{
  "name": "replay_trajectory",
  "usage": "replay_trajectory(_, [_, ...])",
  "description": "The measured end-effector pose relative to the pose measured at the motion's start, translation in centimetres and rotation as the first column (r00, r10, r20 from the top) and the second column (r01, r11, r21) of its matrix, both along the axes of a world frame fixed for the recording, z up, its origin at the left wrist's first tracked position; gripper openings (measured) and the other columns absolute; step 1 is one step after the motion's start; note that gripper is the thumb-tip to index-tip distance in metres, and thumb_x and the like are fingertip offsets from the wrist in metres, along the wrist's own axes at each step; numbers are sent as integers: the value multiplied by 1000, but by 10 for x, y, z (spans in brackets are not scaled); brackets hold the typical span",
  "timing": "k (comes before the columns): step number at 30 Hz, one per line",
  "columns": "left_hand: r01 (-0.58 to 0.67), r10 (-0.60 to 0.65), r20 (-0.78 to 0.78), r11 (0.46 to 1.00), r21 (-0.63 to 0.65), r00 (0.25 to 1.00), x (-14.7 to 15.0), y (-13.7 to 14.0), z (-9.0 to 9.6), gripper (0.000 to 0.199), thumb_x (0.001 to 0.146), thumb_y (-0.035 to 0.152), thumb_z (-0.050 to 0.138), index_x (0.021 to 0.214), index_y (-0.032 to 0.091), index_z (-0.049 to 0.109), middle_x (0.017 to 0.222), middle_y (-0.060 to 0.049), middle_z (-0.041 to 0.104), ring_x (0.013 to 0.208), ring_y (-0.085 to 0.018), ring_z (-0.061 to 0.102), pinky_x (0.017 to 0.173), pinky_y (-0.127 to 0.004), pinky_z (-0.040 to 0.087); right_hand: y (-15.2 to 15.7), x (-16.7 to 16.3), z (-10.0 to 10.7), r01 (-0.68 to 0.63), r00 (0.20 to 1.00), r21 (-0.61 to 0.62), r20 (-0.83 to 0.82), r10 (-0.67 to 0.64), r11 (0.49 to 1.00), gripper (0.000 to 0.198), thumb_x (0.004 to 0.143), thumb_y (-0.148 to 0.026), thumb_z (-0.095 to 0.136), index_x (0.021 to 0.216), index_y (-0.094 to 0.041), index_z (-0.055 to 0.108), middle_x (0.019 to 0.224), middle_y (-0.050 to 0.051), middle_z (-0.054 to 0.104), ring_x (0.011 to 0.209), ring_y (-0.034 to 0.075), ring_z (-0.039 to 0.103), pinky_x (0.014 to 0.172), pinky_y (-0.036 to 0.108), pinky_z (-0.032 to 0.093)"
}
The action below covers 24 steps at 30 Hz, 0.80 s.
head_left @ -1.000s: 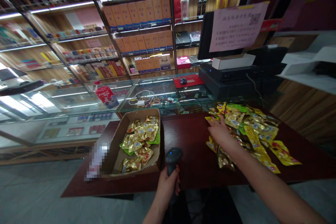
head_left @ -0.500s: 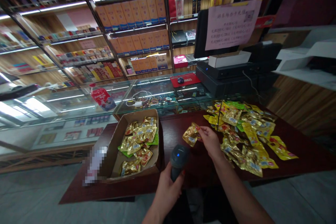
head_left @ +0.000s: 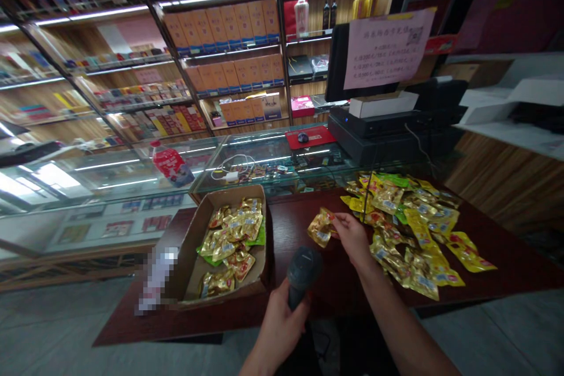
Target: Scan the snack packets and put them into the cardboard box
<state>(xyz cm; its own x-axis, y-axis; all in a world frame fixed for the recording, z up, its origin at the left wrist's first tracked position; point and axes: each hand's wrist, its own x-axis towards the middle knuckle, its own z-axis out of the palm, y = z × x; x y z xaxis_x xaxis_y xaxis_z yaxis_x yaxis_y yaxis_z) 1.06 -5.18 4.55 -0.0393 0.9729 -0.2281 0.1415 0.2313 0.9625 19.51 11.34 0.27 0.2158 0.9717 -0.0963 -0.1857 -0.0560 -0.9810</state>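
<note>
1. Holding a gold snack packet [head_left: 321, 228] up over the dark red worktop [head_left: 308, 305], pinched in the right hand [head_left: 352, 238] by the fingers [head_left: 338, 218].
2. Gripping a black barcode scanner [head_left: 303, 267] in the left hand [head_left: 282, 320], fingers wrapped tight round the handle, head of the scanner just under and beside the packet.
3. A second ago: right hand down flat in the big pile of snack packets [head_left: 414, 229] on the right. Now lifted away with one packet and brought to the middle, close to the scanner.
4. Scanner up a little and nearer too, so packet and scanner almost meet. Looks like one packet picked out and ready to be beeped.
5. Sitting on the left of the worktop: a cardboard box [head_left: 194, 241] with more gold and green packets inside.
6. Behind: a glass counter [head_left: 132, 170], a red bottle [head_left: 171, 163] lying on it, a till screen [head_left: 339, 64] with a pink paper notice [head_left: 385, 50], and shelves of orange boxes [head_left: 229, 17].
</note>
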Motion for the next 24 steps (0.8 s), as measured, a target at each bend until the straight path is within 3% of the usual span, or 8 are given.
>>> replay_trajectory(6, [-55,59,37,993,-104,998,1,5,-23,26,85,42,64,94,19,57,48,9,49,34,-9,43,31,-17,32,8,-29,4,-59,995,-58,-87,54,997,41,69,-53,80,89,-22,62,86,4,76,79,23,75,58,32,64])
replay_trajectory(10, [-92,102,64,986,-139,993,3,6,-31,31,84,47,65,93,19,56,53,9,52,32,-8,43,29,-16,33,18,-82,35,-353,912,68,-200,359,933,33,84,-49,69,106,-25,62,110,5,76,94,22,75,73,35,66])
replay_trajectory(13, [-94,105,79,986,-136,991,3,6,-29,32,83,47,67,93,18,57,53,8,52,32,-7,43,29,-16,33,27,-97,50,-499,863,195,21,505,844,37,92,-43,60,125,-29,60,130,6,70,114,23,69,89,40,62])
replay_trajectory(15, [-98,110,89,987,-131,990,2,6,-28,33,83,47,67,94,18,57,54,8,53,32,-7,44,30,-16,33,31,-84,44,-474,851,207,357,385,856,38,92,-31,58,130,-27,60,137,9,65,126,25,62,103,44,54])
replay_trajectory(16, [-100,112,91,986,-130,990,1,7,-29,33,83,47,67,94,18,57,54,8,53,32,-7,44,30,-16,34,31,-71,38,-441,788,183,548,281,879,41,91,-25,57,131,-24,61,140,11,63,132,27,57,110,47,48])
replay_trajectory(18, [-106,118,88,985,-138,989,-1,7,-32,32,83,47,68,94,18,57,54,8,53,32,-7,45,30,-16,34,30,-41,19,-327,495,50,860,126,944,48,88,-16,56,136,-16,60,145,20,57,141,35,46,117,55,35])
replay_trajectory(21, [-93,107,78,982,-164,991,-4,8,-38,29,84,44,67,93,18,56,53,9,52,33,-8,46,30,-16,34,23,0,-8,-136,70,-222,970,233,965,58,88,-18,56,144,-5,50,145,29,53,139,43,46,112,64,34])
replay_trajectory(24, [-63,78,84,984,-164,993,-4,10,-38,24,84,39,67,92,19,56,54,8,53,35,-8,47,32,-15,35,16,19,-20,-147,-76,-307,951,299,940,54,93,-22,51,145,-7,49,143,26,57,131,37,55,107,56,40])
